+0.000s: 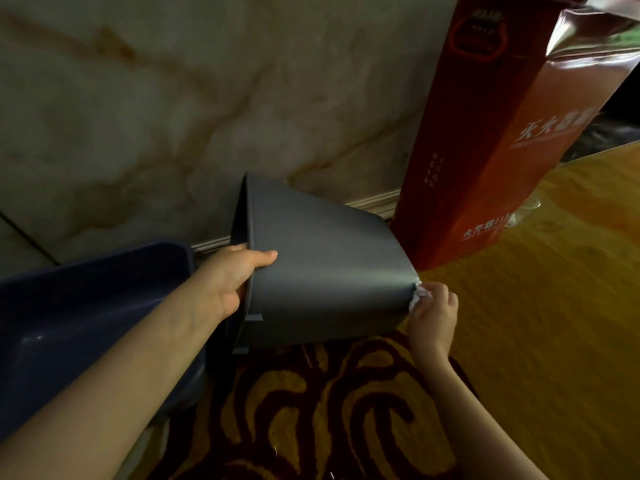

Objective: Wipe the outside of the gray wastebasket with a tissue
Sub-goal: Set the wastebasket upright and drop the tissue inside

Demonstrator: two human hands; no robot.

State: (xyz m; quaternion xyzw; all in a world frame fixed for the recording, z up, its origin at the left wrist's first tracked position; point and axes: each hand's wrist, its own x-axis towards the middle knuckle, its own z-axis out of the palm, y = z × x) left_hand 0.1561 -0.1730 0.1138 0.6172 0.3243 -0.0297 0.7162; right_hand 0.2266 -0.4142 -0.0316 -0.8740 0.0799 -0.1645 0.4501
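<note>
Two bare forearms reach up from the bottom of the frame over a patterned carpet [311, 410] of dark red and gold swirls. At centre left, the left hand [232, 278] grips the rim of the gray wastebasket [322, 271], thumb lying on the outer wall and the other fingers curled out of sight inside the mouth. The wastebasket lies tipped on its side in the middle of the frame, mouth toward the left, base toward the right. At centre right, the right hand [433, 310] has its fingers closed around a crumpled white tissue [417, 296], pressing it against the edge of the base. A dark blue plastic bin [86, 306] sits at the left, partly behind the left forearm. Beyond the wastebasket, a tall red box [485, 133] with white lettering stands at the upper right, just beside the base. A marbled wall [173, 116] fills the upper left.
</note>
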